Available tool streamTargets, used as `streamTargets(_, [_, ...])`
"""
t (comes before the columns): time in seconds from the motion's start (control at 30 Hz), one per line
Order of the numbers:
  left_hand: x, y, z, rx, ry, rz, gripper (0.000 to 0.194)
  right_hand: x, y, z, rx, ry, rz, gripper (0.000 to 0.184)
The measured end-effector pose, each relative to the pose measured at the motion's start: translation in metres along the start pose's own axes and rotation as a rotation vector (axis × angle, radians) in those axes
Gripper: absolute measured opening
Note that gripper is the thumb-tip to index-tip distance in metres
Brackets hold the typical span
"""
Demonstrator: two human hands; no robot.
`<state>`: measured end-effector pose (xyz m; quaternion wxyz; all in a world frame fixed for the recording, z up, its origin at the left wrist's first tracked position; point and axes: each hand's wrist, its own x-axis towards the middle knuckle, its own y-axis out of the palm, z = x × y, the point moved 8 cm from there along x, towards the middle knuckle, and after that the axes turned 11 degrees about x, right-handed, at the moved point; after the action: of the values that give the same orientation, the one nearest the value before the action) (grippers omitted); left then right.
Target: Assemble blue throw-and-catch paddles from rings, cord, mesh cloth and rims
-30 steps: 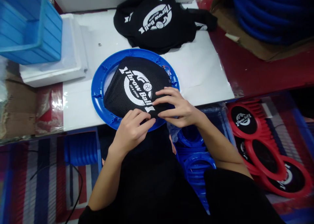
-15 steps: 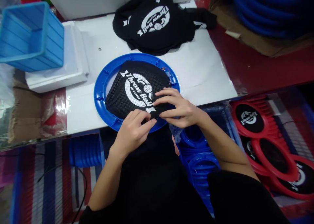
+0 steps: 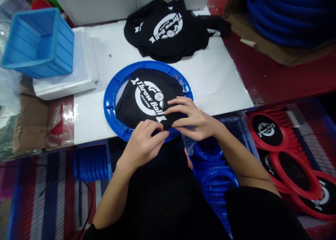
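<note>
A blue plastic ring (image 3: 110, 108) lies on the white table top near its front edge. Across its opening rests a black mesh fabric piece (image 3: 126, 110) with white "Throw Ball" print, leaving a gap at the left side. My left hand (image 3: 144, 142) is at the near rim, its fingers curled and pinched on the fabric's near edge; what lies between the fingertips is partly hidden. From the right, my right hand (image 3: 193, 119) reaches in with fingers spread, their tips touching the fabric's lower right part. A thin reddish wire (image 3: 180, 79) shows at the ring's upper right.
Behind the ring is a pile of black printed fabric (image 3: 168, 33). A light blue bin (image 3: 59, 45) sits on a white foam block (image 3: 65, 87) at left. Blue rings (image 3: 283, 19) fill a carton at upper right. Red printed discs (image 3: 296, 170) are stacked lower right.
The whole view has shifted slightly, so everything on the table appears a little lower and to the right. Both hands keep nearly the same pose at the fabric.
</note>
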<state>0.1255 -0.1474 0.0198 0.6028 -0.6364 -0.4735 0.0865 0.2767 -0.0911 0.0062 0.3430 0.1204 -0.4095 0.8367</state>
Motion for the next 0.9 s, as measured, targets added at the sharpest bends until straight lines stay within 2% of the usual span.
streamTargets(0.1, [0.003, -0.018, 0.025, 0.037, -0.148, -0.045, 0.015, 0.009, -0.017, 0.002, -0.022, 0.048, -0.081, 0.017])
streamTargets(0.2, [0.013, -0.034, 0.077, 0.259, -0.332, -0.102, 0.014, 0.031, -0.035, -0.012, -0.125, 0.153, -0.106, 0.016])
streamTargets(0.3, [0.028, -0.038, 0.132, 0.410, -0.460, -0.169, 0.009, 0.067, -0.043, -0.048, -0.209, 0.237, -0.063, 0.016])
streamTargets(0.4, [0.050, -0.020, 0.162, 0.437, -0.441, -0.086, 0.014, 0.109, -0.035, -0.098, -0.296, 0.313, 0.035, 0.016])
streamTargets(0.5, [0.078, -0.001, 0.166, 0.443, -0.343, 0.061, 0.019, 0.137, -0.019, -0.134, -0.355, 0.392, 0.166, 0.019])
streamTargets(0.57, [0.095, 0.008, 0.163, 0.424, -0.257, 0.167, 0.031, 0.143, -0.014, -0.141, -0.363, 0.434, 0.208, 0.021])
streamTargets(0.63, [0.107, 0.016, 0.160, 0.360, -0.166, 0.312, 0.042, 0.136, -0.014, -0.139, -0.318, 0.477, 0.243, 0.024])
streamTargets(0.73, [0.112, 0.021, 0.156, 0.320, -0.055, 0.534, 0.036, 0.115, -0.023, -0.132, -0.217, 0.603, 0.306, 0.038])
streamTargets(0.83, [0.108, 0.012, 0.154, 0.408, -0.051, 0.638, 0.034, 0.098, -0.027, -0.128, -0.124, 0.679, 0.427, 0.045])
streamTargets(0.9, [0.101, 0.008, 0.152, 0.399, -0.086, 0.715, 0.034, 0.097, -0.022, -0.121, -0.055, 0.647, 0.507, 0.038])
